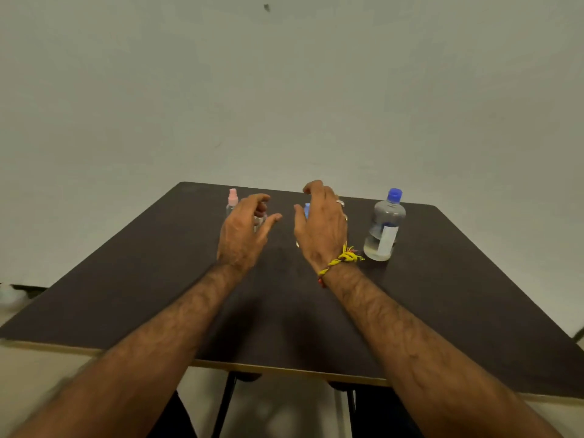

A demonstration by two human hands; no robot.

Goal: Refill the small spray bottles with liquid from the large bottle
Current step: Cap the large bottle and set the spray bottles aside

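Note:
A large clear bottle [384, 227] with a blue cap and a white label stands upright at the back right of the dark table [126, 279], partly filled with clear liquid. A small spray bottle with a pink top [232, 200] stands at the back left. My left hand [245, 232] hovers just right of it, fingers curled and apart, over another small clear bottle [258, 222] that it mostly hides. My right hand [320, 226] is open in front of a small bottle with a blue top [306, 210], of which only a sliver shows.
A plain pale wall rises behind the table. The table's front edge [284, 369] is close to my body, with black legs below it. A yellow thread band circles my right wrist [339, 259].

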